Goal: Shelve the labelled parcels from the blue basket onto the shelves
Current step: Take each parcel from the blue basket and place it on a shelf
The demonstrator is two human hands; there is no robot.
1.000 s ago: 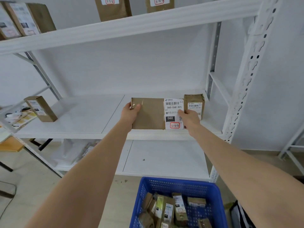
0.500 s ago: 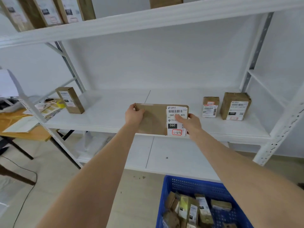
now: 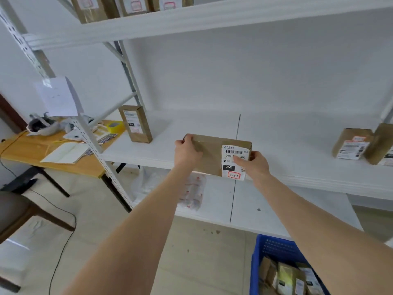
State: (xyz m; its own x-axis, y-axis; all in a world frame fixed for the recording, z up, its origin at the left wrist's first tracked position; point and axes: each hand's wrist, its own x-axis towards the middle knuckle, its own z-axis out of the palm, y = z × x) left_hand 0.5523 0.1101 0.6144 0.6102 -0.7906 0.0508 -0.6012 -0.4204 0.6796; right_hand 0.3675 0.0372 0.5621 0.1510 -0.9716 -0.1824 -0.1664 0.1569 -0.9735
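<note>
A flat brown parcel (image 3: 212, 155) with a white barcode label and a red-ringed mark stands on edge at the front of the middle shelf (image 3: 297, 150). My left hand (image 3: 187, 152) grips its left end. My right hand (image 3: 254, 163) holds its right end, fingers over the label. The blue basket (image 3: 268, 252) sits on the floor at the lower right with several labelled parcels inside.
An upright small parcel (image 3: 136, 124) stands at the shelf's left end, two more parcels (image 3: 350, 143) at its right. Further parcels line the top shelf (image 3: 191, 18). A wooden desk (image 3: 53, 154) with clutter is left of the rack, a chair (image 3: 19, 211) below it.
Both hands have carried the parcel leftwards along the middle shelf, away from the two parcels at the right. The view has swung left, so the desk and chair show more.
</note>
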